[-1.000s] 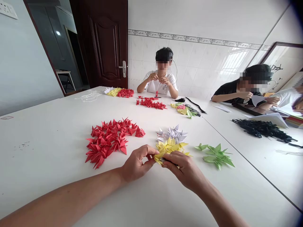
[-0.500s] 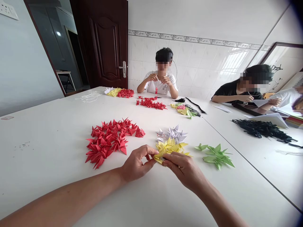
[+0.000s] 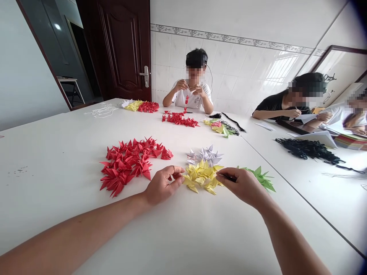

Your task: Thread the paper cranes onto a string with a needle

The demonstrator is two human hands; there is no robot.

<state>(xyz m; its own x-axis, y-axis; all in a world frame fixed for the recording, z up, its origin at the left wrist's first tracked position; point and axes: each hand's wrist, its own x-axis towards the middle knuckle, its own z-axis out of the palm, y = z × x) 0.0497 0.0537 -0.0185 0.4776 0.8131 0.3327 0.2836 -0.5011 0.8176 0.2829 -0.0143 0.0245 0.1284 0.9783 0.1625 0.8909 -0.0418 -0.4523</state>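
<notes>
Left hand (image 3: 164,185) and right hand (image 3: 246,187) apart, at opposite edges of the spiky yellow folded-paper pile (image 3: 201,172) on the smooth white desk (image 3: 183,236); can't tell whether either grips a piece. Spiky red folded-paper heap (image 3: 126,165) left, white folded-paper cluster (image 3: 208,156) just behind.
</notes>
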